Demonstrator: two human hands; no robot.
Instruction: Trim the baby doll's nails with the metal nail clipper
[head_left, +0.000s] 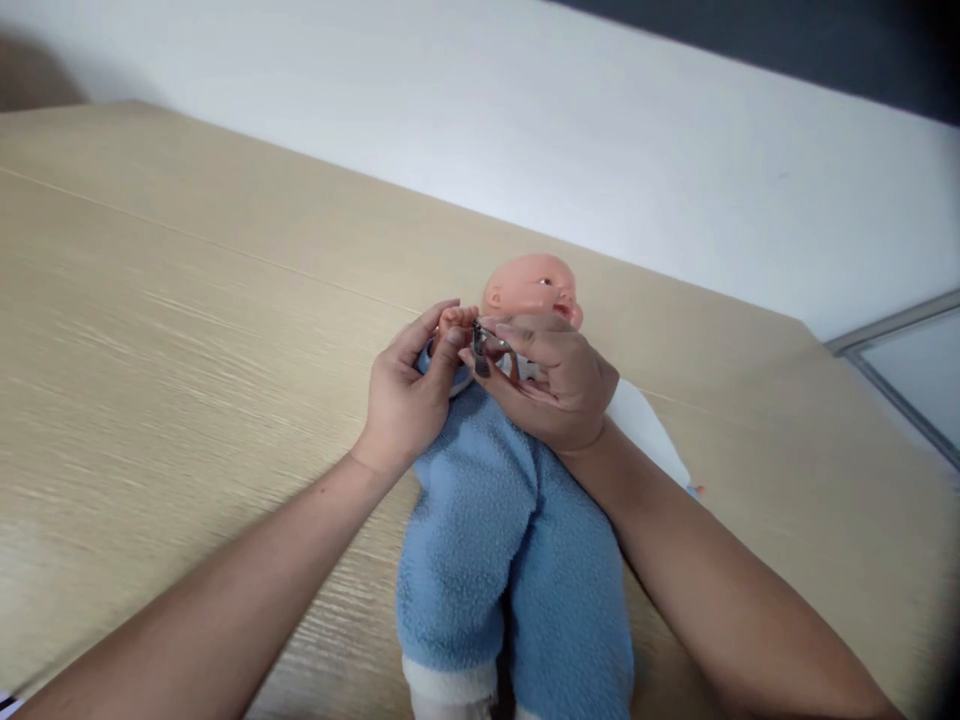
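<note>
Blue fleece sleepsuit (480, 540) encloses the body of a baby doll (532, 285), which lies on its back on a pale wood table (187, 330), with its bare vinyl head pointing away from us and its legs towards us. One leg of the suit ends in a white cuff (450, 690) at the bottom of our view. We see the person's left hand (405, 400) curled narrowly around the doll's small pink hand (456, 322), thumb and fingers pinching it just above the blue sleeve. The right hand (547, 385) comes in from the other side, its thumb and forefinger closed on a pair of metal nail clippers (480, 350), whose jaws sit right against the doll's fingers. Both hands are close together over the doll's chest, touching each other's work. Beside the doll's far side lies a white object (645, 425), partly tucked under the right wrist; we cannot tell what it is. Behind the table rises a white wall (525, 130).
</note>
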